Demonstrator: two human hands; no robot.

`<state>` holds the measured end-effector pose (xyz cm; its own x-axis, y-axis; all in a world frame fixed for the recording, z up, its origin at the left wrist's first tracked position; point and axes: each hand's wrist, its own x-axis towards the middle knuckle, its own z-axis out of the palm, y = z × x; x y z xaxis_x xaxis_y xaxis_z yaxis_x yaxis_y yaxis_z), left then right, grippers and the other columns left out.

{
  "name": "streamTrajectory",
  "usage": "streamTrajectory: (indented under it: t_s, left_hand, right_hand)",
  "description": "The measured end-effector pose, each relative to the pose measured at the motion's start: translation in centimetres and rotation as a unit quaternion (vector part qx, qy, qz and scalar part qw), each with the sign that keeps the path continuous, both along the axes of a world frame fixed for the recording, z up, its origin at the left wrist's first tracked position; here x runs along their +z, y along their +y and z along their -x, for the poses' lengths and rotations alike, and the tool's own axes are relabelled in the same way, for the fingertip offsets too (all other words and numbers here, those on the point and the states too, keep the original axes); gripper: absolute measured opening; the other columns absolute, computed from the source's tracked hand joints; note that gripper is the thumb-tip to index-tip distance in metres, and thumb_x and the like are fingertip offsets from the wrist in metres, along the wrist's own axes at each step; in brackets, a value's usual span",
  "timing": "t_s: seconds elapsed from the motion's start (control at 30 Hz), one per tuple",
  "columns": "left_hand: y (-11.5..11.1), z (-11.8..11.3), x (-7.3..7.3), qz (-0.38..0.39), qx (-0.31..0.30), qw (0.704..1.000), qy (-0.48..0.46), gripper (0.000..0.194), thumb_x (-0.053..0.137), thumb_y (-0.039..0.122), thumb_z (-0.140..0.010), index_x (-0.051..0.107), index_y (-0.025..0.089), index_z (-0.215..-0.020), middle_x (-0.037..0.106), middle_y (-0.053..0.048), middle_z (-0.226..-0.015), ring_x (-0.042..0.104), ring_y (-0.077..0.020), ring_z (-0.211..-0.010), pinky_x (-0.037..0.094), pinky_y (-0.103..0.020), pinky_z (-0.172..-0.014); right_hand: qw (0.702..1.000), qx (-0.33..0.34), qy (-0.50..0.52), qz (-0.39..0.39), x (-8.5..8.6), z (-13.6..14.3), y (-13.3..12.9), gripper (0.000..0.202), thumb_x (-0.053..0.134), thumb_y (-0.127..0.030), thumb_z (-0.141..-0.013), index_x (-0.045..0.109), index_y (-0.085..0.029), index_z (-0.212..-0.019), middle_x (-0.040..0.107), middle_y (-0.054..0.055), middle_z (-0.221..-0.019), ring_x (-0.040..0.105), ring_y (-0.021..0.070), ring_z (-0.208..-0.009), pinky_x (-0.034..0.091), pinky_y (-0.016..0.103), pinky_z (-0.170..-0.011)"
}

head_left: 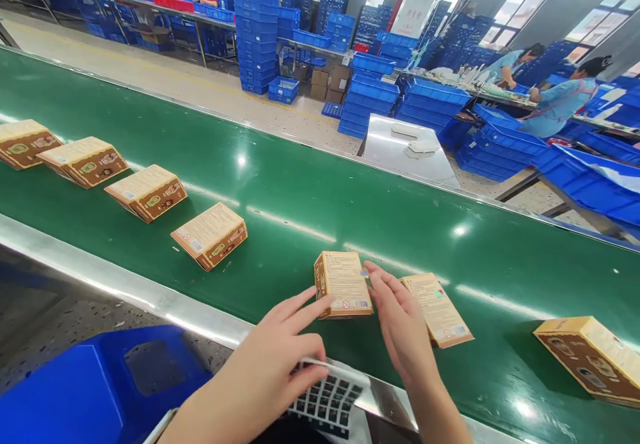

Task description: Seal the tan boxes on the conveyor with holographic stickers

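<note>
A tan and brown box (347, 281) lies on the green conveyor belt, its printed face up. My left hand (280, 344) rests two outstretched fingers against the box's left side and lower corner. Its thumb and another finger pinch the edge of a white sheet (325, 397) with a dark grid, partly hidden below the hand. My right hand (397, 304) is at the box's right edge, thumb and finger closed on a small shiny sticker (364, 273) at that edge. Just right of this hand, and partly behind it, lies another box (437, 307) bearing a shiny sticker.
Several similar boxes (210, 234) lie along the green belt (280, 197) to the left, and one box (593, 357) at the right. A blue bin (60, 391) stands below the belt's metal edge. Beyond are stacked blue crates (257, 31) and people at work tables.
</note>
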<state>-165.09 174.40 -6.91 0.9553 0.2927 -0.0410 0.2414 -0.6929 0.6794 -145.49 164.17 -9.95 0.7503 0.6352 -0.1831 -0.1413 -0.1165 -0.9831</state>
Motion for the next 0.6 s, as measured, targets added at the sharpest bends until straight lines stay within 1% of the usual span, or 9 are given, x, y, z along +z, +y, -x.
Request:
streamTrajectory:
  t_s: [0.03,0.07,0.1,0.2,0.3,0.37,0.43,0.53,0.6]
  left_hand:
    - [-0.2,-0.5,-0.4,-0.025,-0.032,0.999,-0.015,0.01,0.064,0.024,-0.092,0.065,0.022,-0.082,0.048,-0.002,-0.152,0.034,-0.0288,-0.146,0.03,-0.049,-0.118]
    - [-0.4,-1.1,-0.9,-0.046,-0.056,0.997,-0.023,0.01,0.066,0.024,-0.091,0.064,0.021,-0.081,0.041,-0.003,-0.157,0.029,-0.029,-0.149,0.025,-0.051,-0.121]
    - [-0.7,-1.6,-1.3,-0.064,-0.073,0.995,-0.027,0.011,0.067,0.022,-0.09,0.064,0.02,-0.08,0.037,-0.004,-0.159,0.027,-0.0289,-0.15,0.022,-0.053,-0.122]
    - [-1.4,-2.8,-2.2,-0.095,-0.085,0.991,-0.042,0.012,0.068,0.019,-0.088,0.063,0.018,-0.078,0.033,-0.01,-0.16,0.029,-0.028,-0.149,0.025,-0.052,-0.122]
    - [-1.9,-3.4,-2.5,-0.1,-0.083,0.989,-0.064,0.011,0.067,0.019,-0.088,0.064,0.018,-0.078,0.036,-0.01,-0.159,0.031,-0.0272,-0.148,0.027,-0.052,-0.121]
    - [-2.2,-3.6,-2.5,-0.101,-0.086,0.988,-0.075,0.011,0.068,0.019,-0.088,0.064,0.018,-0.078,0.037,-0.009,-0.159,0.031,-0.0271,-0.148,0.027,-0.052,-0.121]
    - [-2.4,-3.8,-2.4,-0.1,-0.088,0.988,-0.081,0.011,0.068,0.02,-0.088,0.064,0.019,-0.078,0.037,-0.008,-0.159,0.03,-0.0264,-0.149,0.026,-0.052,-0.121]
    - [-2.7,-4.1,-2.3,-0.096,-0.092,0.988,-0.081,0.011,0.069,0.021,-0.087,0.064,0.019,-0.078,0.039,-0.006,-0.158,0.031,-0.0249,-0.149,0.026,-0.051,-0.121]
    - [-2.9,-4.4,-2.3,-0.098,-0.097,0.987,-0.08,0.011,0.07,0.022,-0.087,0.064,0.019,-0.078,0.039,-0.006,-0.158,0.03,-0.0247,-0.149,0.026,-0.05,-0.121]
  right_hand:
    - [0.999,-0.008,0.052,-0.012,-0.4,-0.3,0.6,0.04,0.068,-0.053,-0.084,0.069,-0.022,-0.109,0.069,0.009,-0.124,0.061,0.0293,-0.118,0.051,0.043,-0.097]
    - [0.996,-0.019,0.087,-0.022,-0.7,-0.4,1.1,0.045,0.071,-0.053,-0.08,0.068,-0.021,-0.112,0.07,0.009,-0.12,0.063,0.0294,-0.116,0.052,0.043,-0.095]
    - [0.993,-0.033,0.106,-0.029,-0.8,-0.5,1.4,0.047,0.075,-0.051,-0.077,0.069,-0.02,-0.112,0.072,0.009,-0.117,0.064,0.0292,-0.113,0.053,0.041,-0.093]
    - [0.989,-0.077,0.119,-0.034,-1.0,-0.5,1.7,0.046,0.081,-0.046,-0.071,0.071,-0.018,-0.106,0.074,0.008,-0.11,0.067,0.0276,-0.105,0.055,0.037,-0.088]
    - [0.989,-0.093,0.115,-0.029,-1.2,-0.8,1.0,0.045,0.082,-0.045,-0.069,0.072,-0.018,-0.104,0.075,0.007,-0.106,0.068,0.0267,-0.1,0.056,0.035,-0.083]
    - [0.991,-0.094,0.095,-0.02,-1.3,-1.1,0.5,0.043,0.081,-0.046,-0.07,0.071,-0.018,-0.102,0.075,0.007,-0.105,0.069,0.0262,-0.098,0.056,0.034,-0.08]
    - [0.994,-0.093,0.055,-0.003,-1.6,-1.4,0.0,0.042,0.078,-0.048,-0.072,0.07,-0.018,-0.101,0.074,0.007,-0.107,0.068,0.0253,-0.097,0.055,0.034,-0.079]
    - [0.994,-0.094,-0.051,0.033,-1.9,-2.0,-0.5,0.037,0.074,-0.052,-0.076,0.067,-0.019,-0.091,0.07,0.009,-0.116,0.067,0.0236,-0.096,0.053,0.034,-0.081]
    - [0.988,-0.089,-0.114,0.054,-2.0,-2.7,-0.8,0.037,0.073,-0.053,-0.076,0.063,-0.019,-0.089,0.069,0.01,-0.114,0.066,0.0234,-0.095,0.052,0.035,-0.082]
